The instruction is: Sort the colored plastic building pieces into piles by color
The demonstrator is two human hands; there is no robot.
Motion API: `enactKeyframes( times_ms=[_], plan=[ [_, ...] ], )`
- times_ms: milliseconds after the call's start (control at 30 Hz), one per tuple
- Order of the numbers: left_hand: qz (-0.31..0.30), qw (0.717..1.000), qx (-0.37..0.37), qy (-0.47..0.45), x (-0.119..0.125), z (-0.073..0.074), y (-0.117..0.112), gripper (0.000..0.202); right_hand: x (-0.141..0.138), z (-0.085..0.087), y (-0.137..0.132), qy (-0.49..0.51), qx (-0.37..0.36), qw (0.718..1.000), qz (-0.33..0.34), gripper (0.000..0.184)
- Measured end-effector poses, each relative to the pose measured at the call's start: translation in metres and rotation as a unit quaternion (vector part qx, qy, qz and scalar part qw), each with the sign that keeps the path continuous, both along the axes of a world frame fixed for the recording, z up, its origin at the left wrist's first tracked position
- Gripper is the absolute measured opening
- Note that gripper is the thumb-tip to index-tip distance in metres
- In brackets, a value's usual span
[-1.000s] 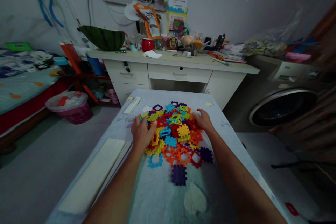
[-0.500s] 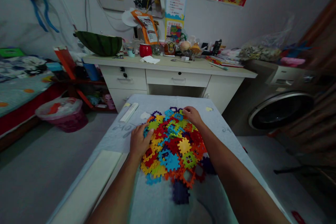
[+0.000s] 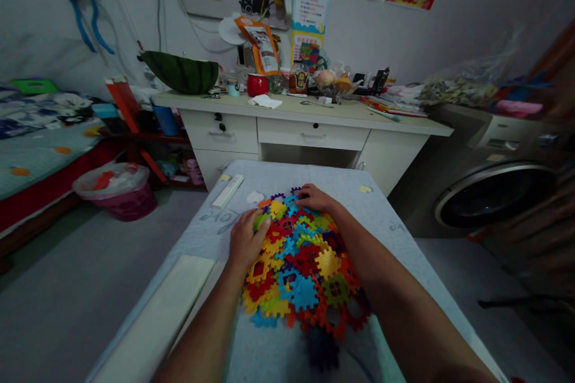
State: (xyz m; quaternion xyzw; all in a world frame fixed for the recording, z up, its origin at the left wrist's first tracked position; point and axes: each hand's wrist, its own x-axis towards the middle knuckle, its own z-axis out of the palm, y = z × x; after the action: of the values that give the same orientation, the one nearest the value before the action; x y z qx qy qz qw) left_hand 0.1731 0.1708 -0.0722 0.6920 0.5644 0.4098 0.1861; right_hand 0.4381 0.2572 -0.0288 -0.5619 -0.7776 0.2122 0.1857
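Note:
A heap of plastic interlocking building tiles (image 3: 303,260) in red, yellow, blue, green, orange and purple lies on the cloth-covered table (image 3: 377,206). My left hand (image 3: 247,239) rests against the heap's left side, thumb apart from the fingers, beside a yellow-green tile (image 3: 259,221). At the far end, my right hand (image 3: 315,198) reaches over the heap with its fingers bent loosely down onto blue and purple tiles; its fingertips are partly hidden. Neither hand visibly lifts a tile. A dark purple tile (image 3: 322,350) sits at the near edge, in shadow.
A white slim box-like strip (image 3: 228,191) and a crumpled white scrap (image 3: 255,197) lie at the table's far left. A long pale board (image 3: 166,311) runs along the near left edge. Beyond stands a white desk (image 3: 309,131); a washing machine (image 3: 489,173) is to the right.
My right hand has moved left and inward over the far tiles. My left hand stays at the left side. The view has shifted slightly, and the near tiles look darker.

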Motion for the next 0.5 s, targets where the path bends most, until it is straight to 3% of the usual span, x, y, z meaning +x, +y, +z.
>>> enactKeyframes(
  times_ms=[167,233,367,500],
  plan=[
    [0.003,1.000,-0.004,-0.026,0.001,-0.002,0.002,0.044,0.004,0.015,-0.020,0.180,-0.076,0.981,0.006,0.020],
    [0.020,1.000,-0.003,-0.022,0.001,-0.003,0.003,0.046,0.003,0.018,-0.020,0.217,-0.060,0.974,-0.020,0.017],
    [0.030,0.999,-0.007,-0.015,0.001,-0.003,0.004,0.047,-0.002,0.021,-0.016,0.154,0.024,0.984,-0.085,0.014],
    [0.019,1.000,-0.003,-0.013,0.001,-0.003,0.005,0.043,-0.006,0.020,-0.017,0.014,0.003,1.000,-0.014,0.020]
  ],
)
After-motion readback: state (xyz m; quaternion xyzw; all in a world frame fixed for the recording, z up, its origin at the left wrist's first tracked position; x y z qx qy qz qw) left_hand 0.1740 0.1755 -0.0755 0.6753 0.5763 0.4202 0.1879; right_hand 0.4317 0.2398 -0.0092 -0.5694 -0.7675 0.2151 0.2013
